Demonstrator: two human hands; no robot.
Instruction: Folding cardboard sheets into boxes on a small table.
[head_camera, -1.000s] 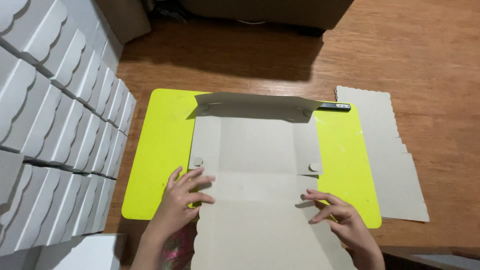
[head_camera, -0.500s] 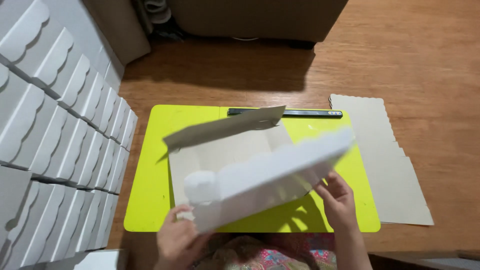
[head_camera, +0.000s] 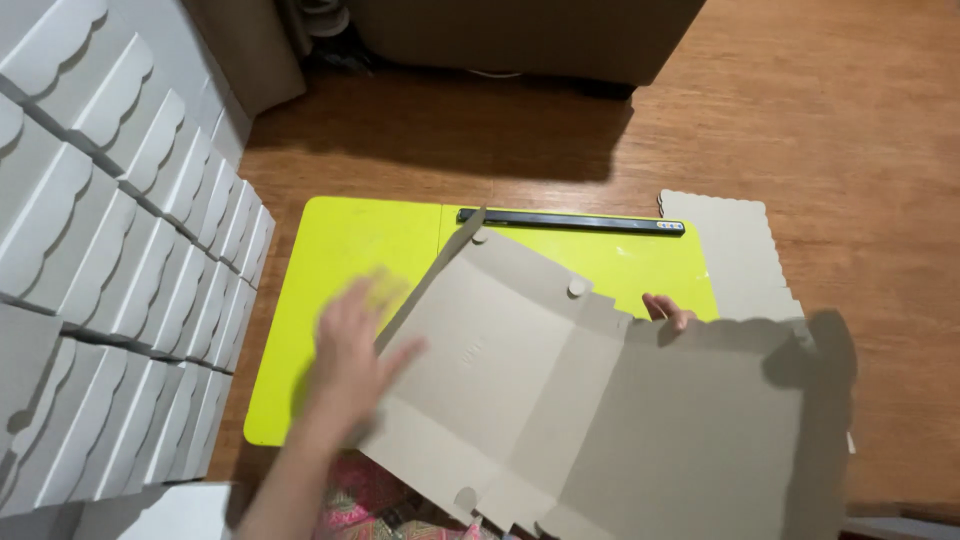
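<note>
A flat, unfolded grey cardboard box blank (head_camera: 600, 400) is lifted and tilted over a lime-yellow cutting mat (head_camera: 340, 250). My right hand (head_camera: 668, 310) holds the blank from behind; only its fingertips show over the top edge. My left hand (head_camera: 350, 345), blurred by motion, hovers with fingers apart at the blank's left edge, over the mat. I cannot tell whether it touches the card.
Stacks of folded white boxes with scalloped flaps (head_camera: 110, 270) fill the left side. A dark ruler (head_camera: 570, 221) lies along the mat's far edge. Another flat scalloped blank (head_camera: 735, 250) rests on the wooden floor at the right. A brown box stands at the back.
The blank lay flat on the mat under both hands, was lifted and turned, and is now opened out and tilted to the right. My left hand has let go and moved left.
</note>
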